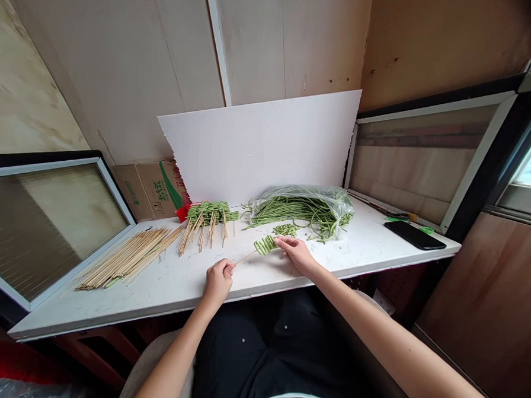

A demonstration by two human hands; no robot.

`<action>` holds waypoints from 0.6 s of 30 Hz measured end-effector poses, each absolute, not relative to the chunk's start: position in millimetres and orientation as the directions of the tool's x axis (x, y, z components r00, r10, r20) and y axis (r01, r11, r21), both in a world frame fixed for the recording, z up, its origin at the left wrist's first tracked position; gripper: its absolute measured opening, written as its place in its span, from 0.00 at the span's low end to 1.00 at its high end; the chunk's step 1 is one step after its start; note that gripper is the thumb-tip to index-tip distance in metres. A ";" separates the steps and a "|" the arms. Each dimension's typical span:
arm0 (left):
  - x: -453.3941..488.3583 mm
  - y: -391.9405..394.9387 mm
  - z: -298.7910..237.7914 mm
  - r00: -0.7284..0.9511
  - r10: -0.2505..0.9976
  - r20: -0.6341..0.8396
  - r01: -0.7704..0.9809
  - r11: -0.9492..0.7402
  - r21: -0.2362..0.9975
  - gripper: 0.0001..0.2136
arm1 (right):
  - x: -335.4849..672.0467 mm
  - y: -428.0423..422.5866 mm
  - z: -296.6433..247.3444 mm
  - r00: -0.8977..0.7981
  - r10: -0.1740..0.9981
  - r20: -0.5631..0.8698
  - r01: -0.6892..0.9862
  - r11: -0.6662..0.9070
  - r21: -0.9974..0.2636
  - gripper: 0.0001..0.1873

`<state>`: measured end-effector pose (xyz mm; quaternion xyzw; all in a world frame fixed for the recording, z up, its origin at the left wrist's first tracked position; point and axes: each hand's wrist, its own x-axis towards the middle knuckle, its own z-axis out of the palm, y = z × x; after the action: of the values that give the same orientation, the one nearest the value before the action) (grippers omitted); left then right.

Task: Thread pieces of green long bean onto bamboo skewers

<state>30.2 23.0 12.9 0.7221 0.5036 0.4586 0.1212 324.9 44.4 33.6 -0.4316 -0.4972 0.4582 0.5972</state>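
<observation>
My left hand (219, 278) pinches the blunt end of a thin bamboo skewer (247, 257) just above the white table (172, 287). Several short green bean pieces (265, 245) are threaded side by side on its far end. My right hand (295, 251) rests its fingertips on those pieces, fingers closed around them. A small pile of cut bean pieces (286, 229) lies just beyond my right hand. Behind it, a clear plastic bag of long green beans (304, 209) lies open on the table.
Finished bean skewers (208, 220) lie fanned at centre back. A heap of bare skewers (126, 258) spreads to the left. A black phone (415, 235) and green-handled scissors (402, 217) sit at right. A white board (263, 145) and a cardboard box (151, 190) stand behind; framed glass panels flank the table.
</observation>
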 end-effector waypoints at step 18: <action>31.6 23.6 13.4 0.059 0.833 0.550 0.612 -0.465 0.639 0.10 | 338.1 54.6 36.3 -0.327 0.799 0.505 0.864 0.469 -0.182 0.12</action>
<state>31.6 23.6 13.4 0.7179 0.5033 0.4662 0.1183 338.1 54.6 36.3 -0.5118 -0.8124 -0.0600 0.2730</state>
